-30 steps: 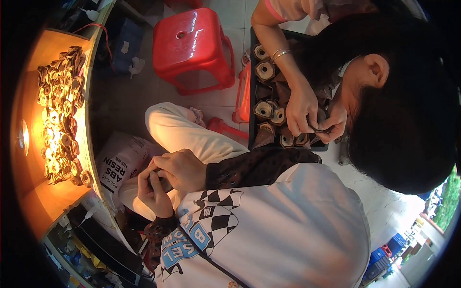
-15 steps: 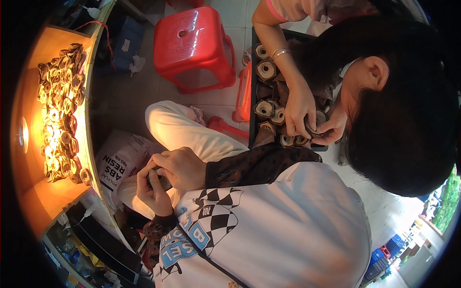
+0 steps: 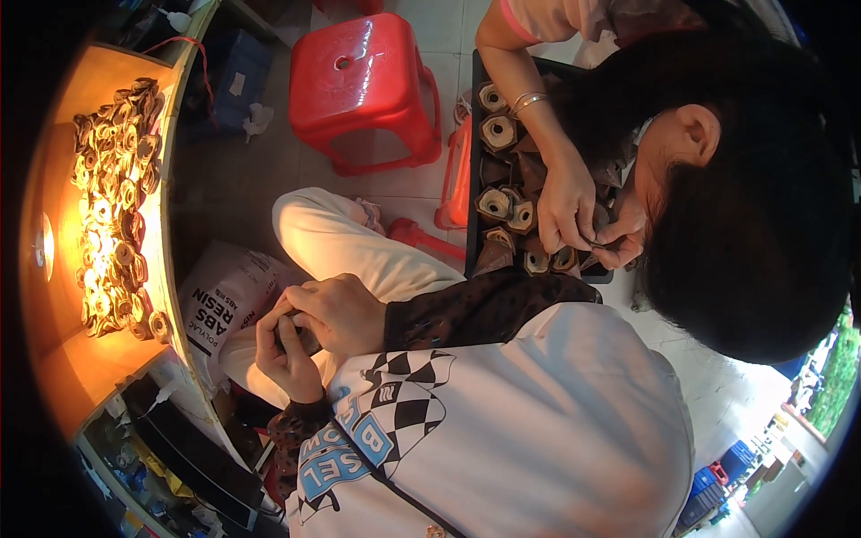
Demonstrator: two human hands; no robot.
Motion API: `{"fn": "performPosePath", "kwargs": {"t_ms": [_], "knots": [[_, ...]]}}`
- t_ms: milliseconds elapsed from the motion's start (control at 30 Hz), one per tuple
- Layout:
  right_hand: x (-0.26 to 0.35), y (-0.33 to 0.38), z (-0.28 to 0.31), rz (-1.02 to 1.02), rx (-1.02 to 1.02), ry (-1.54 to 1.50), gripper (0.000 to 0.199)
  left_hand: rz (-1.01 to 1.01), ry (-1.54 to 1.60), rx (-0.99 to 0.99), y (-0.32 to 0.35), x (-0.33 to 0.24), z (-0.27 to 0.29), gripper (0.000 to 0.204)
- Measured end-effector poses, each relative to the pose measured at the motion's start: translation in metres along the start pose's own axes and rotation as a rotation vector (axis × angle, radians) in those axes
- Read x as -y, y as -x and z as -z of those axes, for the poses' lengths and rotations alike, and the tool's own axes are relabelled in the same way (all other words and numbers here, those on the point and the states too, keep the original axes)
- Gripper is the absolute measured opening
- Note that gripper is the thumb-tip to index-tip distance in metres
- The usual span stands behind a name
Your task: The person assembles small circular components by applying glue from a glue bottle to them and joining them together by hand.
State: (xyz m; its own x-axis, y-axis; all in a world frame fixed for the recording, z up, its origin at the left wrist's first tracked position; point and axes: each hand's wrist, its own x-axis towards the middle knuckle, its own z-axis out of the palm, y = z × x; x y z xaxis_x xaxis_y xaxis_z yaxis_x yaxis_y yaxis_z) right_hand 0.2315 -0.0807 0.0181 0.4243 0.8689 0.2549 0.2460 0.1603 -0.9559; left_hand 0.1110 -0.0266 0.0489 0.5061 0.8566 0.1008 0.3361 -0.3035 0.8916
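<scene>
Left of the frame's centre, the person's left hand [image 3: 289, 360] and right hand [image 3: 343, 314] meet, fingers pinching a small dark piece [image 3: 305, 339] mostly hidden between them. Right of centre, a co-worker's hands [image 3: 569, 208] pinch something thin over a black tray [image 3: 473, 215] of brown cones [image 3: 496, 134]; at far left, brown rolled pieces [image 3: 127, 193] lie heaped under bright light, and a red stool [image 3: 352, 76] stands at upper centre.

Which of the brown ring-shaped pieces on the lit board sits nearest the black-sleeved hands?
The brown ring-shaped piece at the bottom right of the pile, jutting past its neighbours toward the left hand.
</scene>
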Motion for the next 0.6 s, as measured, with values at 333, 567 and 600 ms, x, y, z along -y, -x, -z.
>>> {"fn": "performPosePath", "kwargs": {"t_ms": [333,567,600], "knots": [[0.0017,0.0005,0.0003,0.010,0.008,0.000,0.021,0.029,0.040,0.001,0.0028,0.0038,0.0028,0.016],[0.0008,0.0015,-0.0007,-0.002,0.026,0.019,0.021,0.019,0.007,0.003,0.0042,0.0035,0.0032,0.016],[0.0007,0.0015,-0.0002,-0.002,0.030,0.021,0.021,0.028,0.013,0.007,0.0045,0.0041,0.0033,0.016]]}}
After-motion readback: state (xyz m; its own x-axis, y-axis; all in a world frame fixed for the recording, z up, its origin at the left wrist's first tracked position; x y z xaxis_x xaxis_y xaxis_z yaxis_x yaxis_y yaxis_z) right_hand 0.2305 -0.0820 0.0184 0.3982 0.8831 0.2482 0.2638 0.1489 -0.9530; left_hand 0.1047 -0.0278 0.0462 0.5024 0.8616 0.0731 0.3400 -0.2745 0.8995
